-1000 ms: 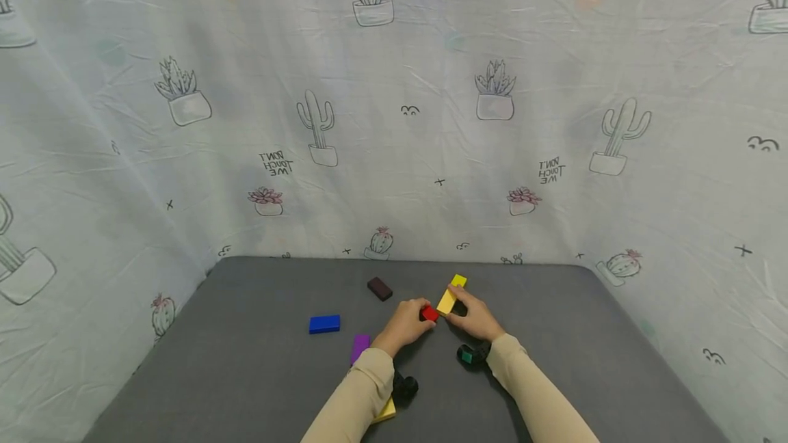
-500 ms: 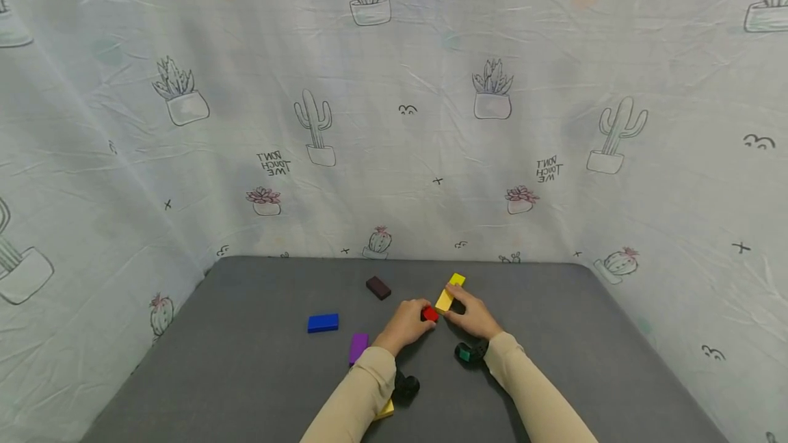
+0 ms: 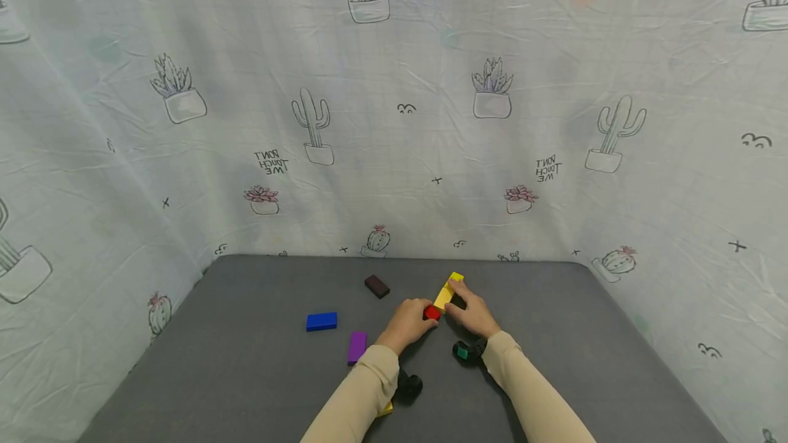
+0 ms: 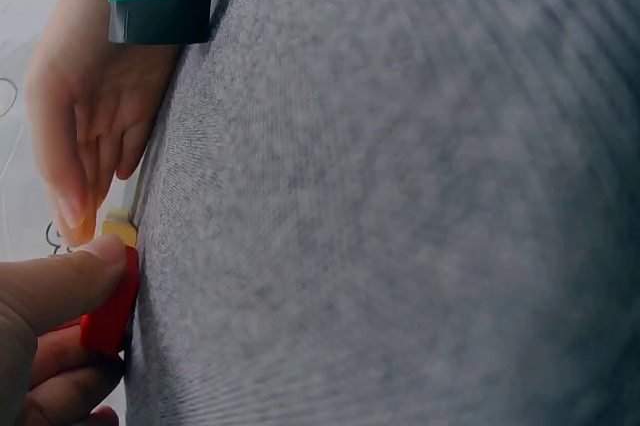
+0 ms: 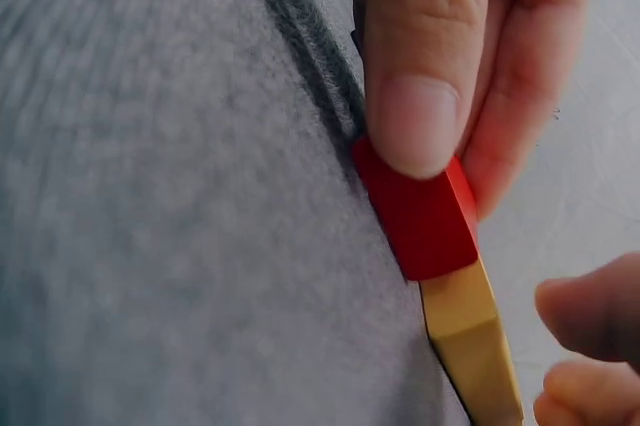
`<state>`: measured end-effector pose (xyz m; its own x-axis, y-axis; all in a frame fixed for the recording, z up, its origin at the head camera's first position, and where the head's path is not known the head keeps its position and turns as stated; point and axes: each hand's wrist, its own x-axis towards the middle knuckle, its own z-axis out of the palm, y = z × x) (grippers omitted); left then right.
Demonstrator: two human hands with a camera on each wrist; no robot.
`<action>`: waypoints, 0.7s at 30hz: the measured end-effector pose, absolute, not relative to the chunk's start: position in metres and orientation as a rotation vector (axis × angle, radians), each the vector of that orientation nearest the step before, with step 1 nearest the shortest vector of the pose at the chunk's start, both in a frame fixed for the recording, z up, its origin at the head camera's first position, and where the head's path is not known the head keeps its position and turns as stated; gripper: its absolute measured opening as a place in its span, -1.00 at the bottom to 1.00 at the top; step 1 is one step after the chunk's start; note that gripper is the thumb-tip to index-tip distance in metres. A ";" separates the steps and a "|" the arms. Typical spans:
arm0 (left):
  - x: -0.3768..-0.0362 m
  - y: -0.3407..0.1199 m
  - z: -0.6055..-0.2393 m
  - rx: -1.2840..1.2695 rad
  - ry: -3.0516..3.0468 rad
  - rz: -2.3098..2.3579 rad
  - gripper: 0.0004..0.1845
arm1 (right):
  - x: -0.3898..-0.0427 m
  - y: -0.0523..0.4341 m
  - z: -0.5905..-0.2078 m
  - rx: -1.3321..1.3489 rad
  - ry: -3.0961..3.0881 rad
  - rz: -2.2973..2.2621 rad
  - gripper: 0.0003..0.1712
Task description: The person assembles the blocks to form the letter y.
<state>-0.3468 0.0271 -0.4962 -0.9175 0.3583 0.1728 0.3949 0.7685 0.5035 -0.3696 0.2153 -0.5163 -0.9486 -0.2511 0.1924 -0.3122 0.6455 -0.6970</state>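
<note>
My left hand (image 3: 406, 323) pinches a small red block (image 5: 420, 216) between thumb and fingers, low over the grey cloth. The red block's far end meets the near end of a yellow block (image 5: 465, 336), which lies slanting away from me. A line crosses the yellow top partway along. Around the right side of the yellow block, my right hand (image 3: 474, 310) has its fingers and thumb spread. In the right wrist view its thumb (image 5: 590, 311) stands apart from the yellow side. Seen from the left wrist, the red block (image 4: 112, 306) sits under my left thumb.
A dark brown block (image 3: 377, 286) lies farther back, left of the hands. Left of my left hand are a blue block (image 3: 322, 321) and a purple block (image 3: 357, 348). Another yellow piece (image 3: 386, 408) is partly hidden under my left sleeve. A printed curtain (image 3: 394, 156) hangs behind the grey table (image 3: 246, 374).
My left hand has brought the red block slightly right, up against the yellow block's near end. My right thumb has come away from the yellow block.
</note>
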 end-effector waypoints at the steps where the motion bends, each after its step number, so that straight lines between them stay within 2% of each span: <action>1: -0.347 0.027 -0.497 -0.615 -2.894 -0.842 -0.57 | -0.370 0.215 -0.516 0.468 -2.777 1.193 -0.27; 21: -0.346 0.038 -0.498 -0.556 -2.888 -0.812 -0.57 | -0.371 0.208 -0.519 0.462 -2.824 1.069 -0.31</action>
<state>-0.3465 0.0379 -0.4978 -0.9296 0.3201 0.1826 0.3684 0.7924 0.4863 -0.3710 0.2082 -0.5187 -0.9505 -0.2491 0.1856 -0.3096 0.7098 -0.6328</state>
